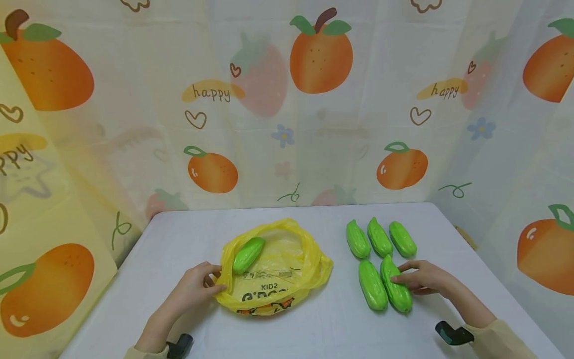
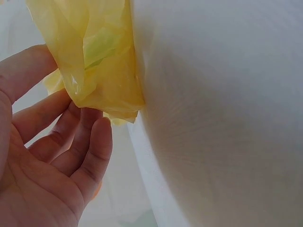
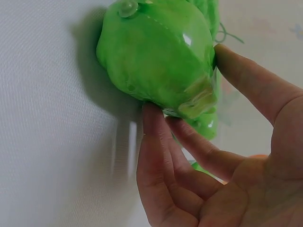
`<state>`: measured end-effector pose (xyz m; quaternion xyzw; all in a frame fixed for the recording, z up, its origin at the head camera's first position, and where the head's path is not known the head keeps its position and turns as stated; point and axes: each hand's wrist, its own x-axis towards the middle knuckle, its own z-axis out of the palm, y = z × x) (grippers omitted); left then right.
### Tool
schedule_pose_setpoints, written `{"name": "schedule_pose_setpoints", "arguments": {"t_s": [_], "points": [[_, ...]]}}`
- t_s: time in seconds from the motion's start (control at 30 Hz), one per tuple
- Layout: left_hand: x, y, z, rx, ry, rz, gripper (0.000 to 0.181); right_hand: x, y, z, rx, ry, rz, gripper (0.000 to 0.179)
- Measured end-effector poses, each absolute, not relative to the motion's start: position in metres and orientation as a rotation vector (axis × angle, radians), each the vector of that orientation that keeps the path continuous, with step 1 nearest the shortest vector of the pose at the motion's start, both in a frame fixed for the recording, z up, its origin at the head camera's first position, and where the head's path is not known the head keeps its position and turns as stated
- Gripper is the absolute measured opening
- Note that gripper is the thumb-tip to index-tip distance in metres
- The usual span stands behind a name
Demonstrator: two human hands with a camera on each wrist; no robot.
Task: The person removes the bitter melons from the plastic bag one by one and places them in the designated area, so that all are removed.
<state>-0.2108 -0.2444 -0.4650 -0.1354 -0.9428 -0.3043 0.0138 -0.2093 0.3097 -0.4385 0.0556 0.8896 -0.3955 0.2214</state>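
A yellow plastic bag [image 1: 309,279] lies on the table with its mouth spread wide. Inside it, at the left, rests one shiny green zucchini-like vegetable [image 1: 248,255]. My left hand [image 1: 197,284] pinches the bag's left rim between thumb and fingers; the left wrist view shows the thin film [image 2: 102,85] there. On the right, my right hand [image 1: 426,277] grips another green zucchini-like vegetable [image 1: 396,289], thumb on its upper side and fingertips low on its flank. This one has a glossy surface with a clear wrinkled patch [image 3: 199,97].
More of the same vegetables lie in two rows at the right: one [image 1: 372,285] directly left of the gripped one, and three behind, including the middle one [image 1: 379,238]. A white cloth covers the table [image 1: 314,336]. A fruit-printed curtain [image 1: 327,134] hangs behind.
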Motion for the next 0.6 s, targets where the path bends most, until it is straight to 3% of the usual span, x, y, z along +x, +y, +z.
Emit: {"name": "schedule_pose_setpoints", "arguments": {"t_s": [0.6], "points": [[-0.2109, -0.2426, -0.4639, -0.389, -2.953, -0.943, 0.047, -0.2079, 0.3106, -0.4383, 0.154, 2.434, -1.121, 0.073]]}}
